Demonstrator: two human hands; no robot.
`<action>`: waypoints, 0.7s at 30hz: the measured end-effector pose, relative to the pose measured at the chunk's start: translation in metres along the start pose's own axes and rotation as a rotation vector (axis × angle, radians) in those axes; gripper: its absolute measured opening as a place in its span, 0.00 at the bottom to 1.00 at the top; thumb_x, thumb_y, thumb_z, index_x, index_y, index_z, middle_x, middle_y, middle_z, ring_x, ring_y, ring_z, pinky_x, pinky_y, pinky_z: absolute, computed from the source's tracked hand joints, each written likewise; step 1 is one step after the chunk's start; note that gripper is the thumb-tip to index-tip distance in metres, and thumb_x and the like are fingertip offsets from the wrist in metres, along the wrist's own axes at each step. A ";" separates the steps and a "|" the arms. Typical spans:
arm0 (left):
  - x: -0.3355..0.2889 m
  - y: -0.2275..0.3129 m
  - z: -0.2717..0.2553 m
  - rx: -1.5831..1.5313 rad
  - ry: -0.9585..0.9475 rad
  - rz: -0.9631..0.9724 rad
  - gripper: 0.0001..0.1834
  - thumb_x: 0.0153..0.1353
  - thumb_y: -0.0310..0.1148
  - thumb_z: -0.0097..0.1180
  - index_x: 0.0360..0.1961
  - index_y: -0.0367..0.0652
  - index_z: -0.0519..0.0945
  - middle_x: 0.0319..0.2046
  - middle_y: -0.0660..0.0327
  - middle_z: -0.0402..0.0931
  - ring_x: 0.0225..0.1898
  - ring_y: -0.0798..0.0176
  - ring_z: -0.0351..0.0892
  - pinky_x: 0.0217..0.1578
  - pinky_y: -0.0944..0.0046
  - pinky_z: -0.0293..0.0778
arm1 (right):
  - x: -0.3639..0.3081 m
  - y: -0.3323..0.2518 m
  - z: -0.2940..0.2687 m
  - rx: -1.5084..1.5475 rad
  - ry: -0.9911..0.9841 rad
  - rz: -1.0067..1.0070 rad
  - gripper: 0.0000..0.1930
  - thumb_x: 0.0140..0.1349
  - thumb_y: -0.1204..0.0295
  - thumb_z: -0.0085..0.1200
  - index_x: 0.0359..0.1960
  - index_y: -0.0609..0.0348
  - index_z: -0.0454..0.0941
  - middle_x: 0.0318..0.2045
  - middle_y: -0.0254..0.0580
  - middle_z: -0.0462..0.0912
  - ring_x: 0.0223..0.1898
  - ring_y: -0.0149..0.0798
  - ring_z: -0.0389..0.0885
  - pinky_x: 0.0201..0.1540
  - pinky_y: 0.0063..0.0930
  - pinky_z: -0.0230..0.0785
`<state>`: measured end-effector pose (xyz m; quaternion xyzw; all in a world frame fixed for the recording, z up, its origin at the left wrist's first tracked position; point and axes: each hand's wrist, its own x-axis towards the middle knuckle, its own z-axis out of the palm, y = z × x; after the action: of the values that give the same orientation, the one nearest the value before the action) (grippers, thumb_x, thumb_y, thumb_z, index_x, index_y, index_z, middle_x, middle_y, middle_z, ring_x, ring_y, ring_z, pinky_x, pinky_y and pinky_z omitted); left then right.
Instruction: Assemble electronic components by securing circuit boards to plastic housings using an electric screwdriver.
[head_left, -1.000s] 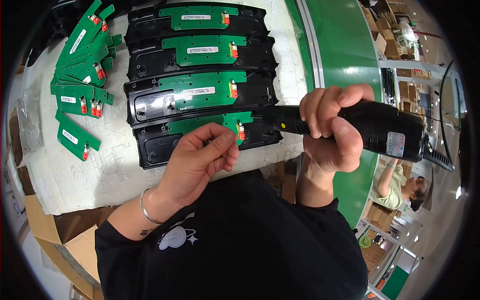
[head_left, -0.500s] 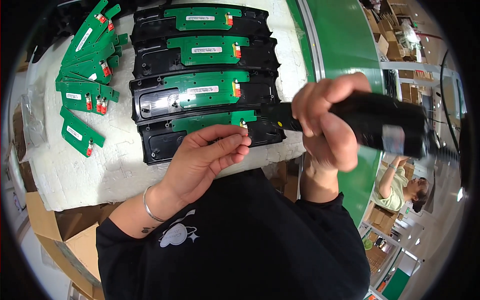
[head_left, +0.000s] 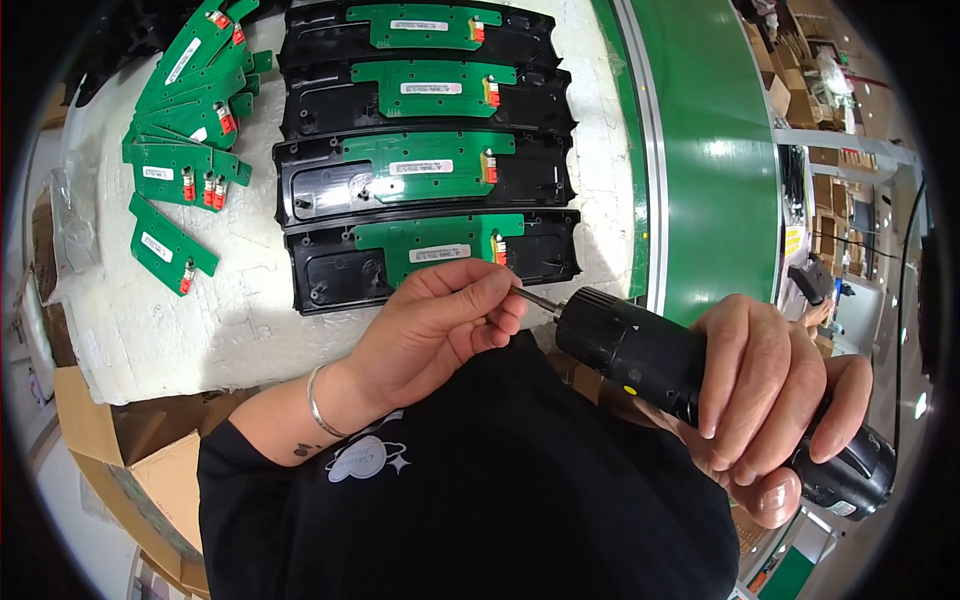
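My right hand (head_left: 765, 400) is wrapped round a black electric screwdriver (head_left: 640, 352) on the right, tilted so its thin metal bit (head_left: 537, 300) points up and left. At the bit's tip, the thumb and fingers of my left hand (head_left: 440, 315) are pinched together. Whatever lies between them is hidden. Just beyond these fingers is the nearest black plastic panel (head_left: 545, 247), with a green circuit board (head_left: 400, 235) lying in it. A red and white connector (head_left: 499, 250) sits near that board's right end, close to my left fingertips.
Three more black panels (head_left: 325, 175) with green boards lie in a row behind. Loose circuit boards (head_left: 165, 250) are heaped at the left on the white foam surface (head_left: 240, 330). A cardboard box (head_left: 150, 460) stands lower left, and a green strip (head_left: 705, 180) with metal edging runs along the right.
My right hand has swung the screwdriver down and turned it, bringing its bit to my left fingertips. My left hand stays pinched. The whole view has shifted slightly.
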<state>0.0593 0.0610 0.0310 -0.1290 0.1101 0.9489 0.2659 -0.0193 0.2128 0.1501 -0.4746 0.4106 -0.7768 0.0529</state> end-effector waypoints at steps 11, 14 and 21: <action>-0.001 -0.006 0.001 0.045 -0.042 -0.031 0.18 0.61 0.44 0.45 0.40 0.38 0.73 0.34 0.61 0.73 0.35 0.71 0.73 0.38 0.73 0.70 | -0.009 0.009 0.000 -0.111 0.000 0.259 0.14 0.44 0.72 0.52 0.34 0.52 0.64 0.14 0.21 0.70 0.14 0.20 0.68 0.22 0.12 0.59; -0.008 -0.008 0.006 0.000 -0.040 -0.197 0.24 0.64 0.46 0.35 0.47 0.34 0.67 0.47 0.50 0.68 0.50 0.58 0.69 0.52 0.63 0.64 | -0.017 0.023 0.003 -0.178 0.088 0.267 0.13 0.47 0.71 0.47 0.36 0.52 0.62 0.14 0.23 0.67 0.15 0.22 0.65 0.22 0.16 0.55; -0.019 -0.013 -0.013 0.221 -0.098 -0.187 0.15 0.65 0.38 0.37 0.44 0.37 0.67 0.38 0.53 0.73 0.40 0.63 0.74 0.42 0.66 0.70 | -0.027 0.032 -0.010 -0.082 0.014 0.322 0.17 0.48 0.79 0.50 0.40 0.57 0.60 0.16 0.34 0.68 0.16 0.30 0.65 0.23 0.25 0.60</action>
<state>0.0847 0.0595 0.0230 -0.0624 0.1883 0.9072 0.3709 -0.0226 0.2102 0.1069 -0.3990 0.5129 -0.7443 0.1542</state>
